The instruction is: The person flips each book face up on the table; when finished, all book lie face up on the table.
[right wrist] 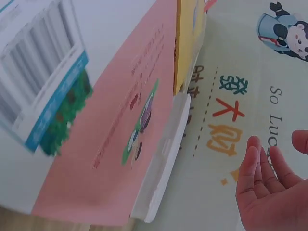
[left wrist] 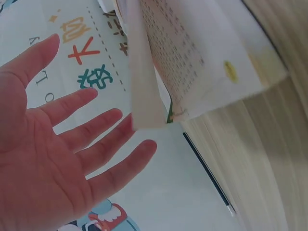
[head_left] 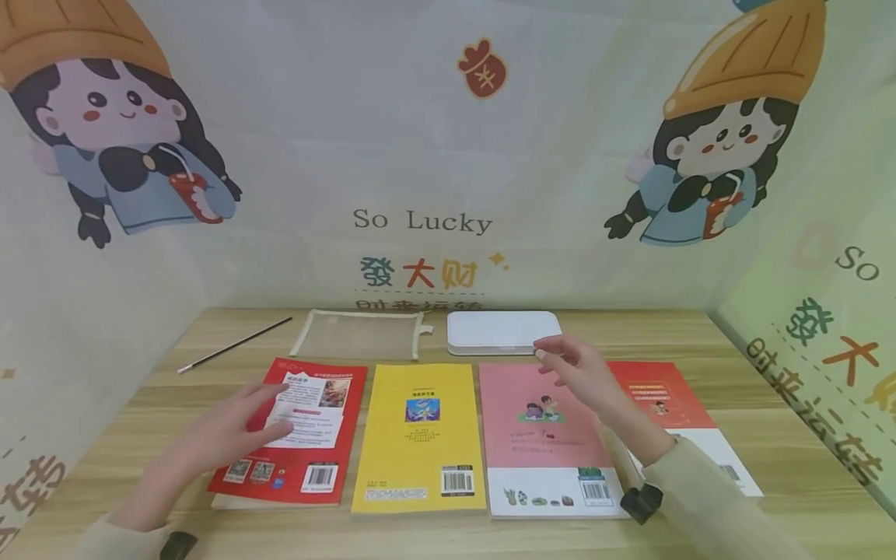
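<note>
Four books lie side by side: a red one [head_left: 346,416], a yellow one [head_left: 392,435], a pink one [head_left: 514,412] and a red-and-white one [head_left: 689,447]. Over the left part of the red book my left hand [head_left: 227,424] hovers with fingers spread, nothing in it. The left wrist view shows its bare palm beside a book's printed page [left wrist: 211,57]. My right hand [head_left: 584,381] is above the upper right of the pink book, its relaxed fingers overlapping the white case [head_left: 504,330] in the head view. It holds nothing, as the right wrist view also shows.
Behind the books, a mesh zip pouch [head_left: 360,336] lies left of the white case. A thin dark stick with a light tip [head_left: 238,344] rests at the back left of the wooden table [head_left: 420,537]. Printed cloth walls [head_left: 546,257] rise behind and at both sides.
</note>
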Motion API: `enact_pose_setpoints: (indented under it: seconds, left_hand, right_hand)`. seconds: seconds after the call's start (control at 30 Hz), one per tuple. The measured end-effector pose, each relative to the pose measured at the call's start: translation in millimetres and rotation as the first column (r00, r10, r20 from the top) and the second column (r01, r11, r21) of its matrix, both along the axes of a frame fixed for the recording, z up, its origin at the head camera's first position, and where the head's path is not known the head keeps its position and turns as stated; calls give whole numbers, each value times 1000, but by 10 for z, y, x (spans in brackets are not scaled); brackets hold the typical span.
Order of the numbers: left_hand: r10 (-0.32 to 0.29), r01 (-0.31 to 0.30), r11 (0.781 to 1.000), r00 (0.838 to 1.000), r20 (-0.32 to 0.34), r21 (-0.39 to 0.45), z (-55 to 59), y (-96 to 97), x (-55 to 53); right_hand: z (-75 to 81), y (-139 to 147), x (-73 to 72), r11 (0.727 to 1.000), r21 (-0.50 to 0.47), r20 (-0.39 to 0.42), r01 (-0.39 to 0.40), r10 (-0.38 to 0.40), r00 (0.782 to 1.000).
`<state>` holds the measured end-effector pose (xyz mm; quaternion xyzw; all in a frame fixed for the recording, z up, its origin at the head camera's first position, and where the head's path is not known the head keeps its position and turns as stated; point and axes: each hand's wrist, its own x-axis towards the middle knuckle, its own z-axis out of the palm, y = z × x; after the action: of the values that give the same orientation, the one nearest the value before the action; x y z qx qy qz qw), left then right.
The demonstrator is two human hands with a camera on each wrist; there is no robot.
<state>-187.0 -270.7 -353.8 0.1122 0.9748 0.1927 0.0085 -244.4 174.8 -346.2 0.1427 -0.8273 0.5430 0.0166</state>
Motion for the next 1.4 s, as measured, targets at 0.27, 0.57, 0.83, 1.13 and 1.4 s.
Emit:
enact_pose_setpoints:
  seconds: [0.27,0.57,0.83,1.13,1.4]
  left_hand:
    - [24,-27,996,999,36,80,-9,-195,27]
    - [81,-91,993,989,126,76,-33,-349,76]
    - [101,-150,980,940,325,129,-105,-488,133]
    - [48,-214,933,871,489,289,-139,-508,213]
    - [-23,-206,907,847,532,368,-188,-562,249]
  right_hand:
    - [53,-329,-65,999,-38,120,5,0,993]
    - [60,-777,-216,985,-175,235,10,32,972]
    - [-2,-1224,-293,978,-210,288,1,61,956]
    - [-122,-1659,-393,972,-234,350,-20,104,931]
    - [-303,-2019,-489,962,-265,394,-63,168,903]
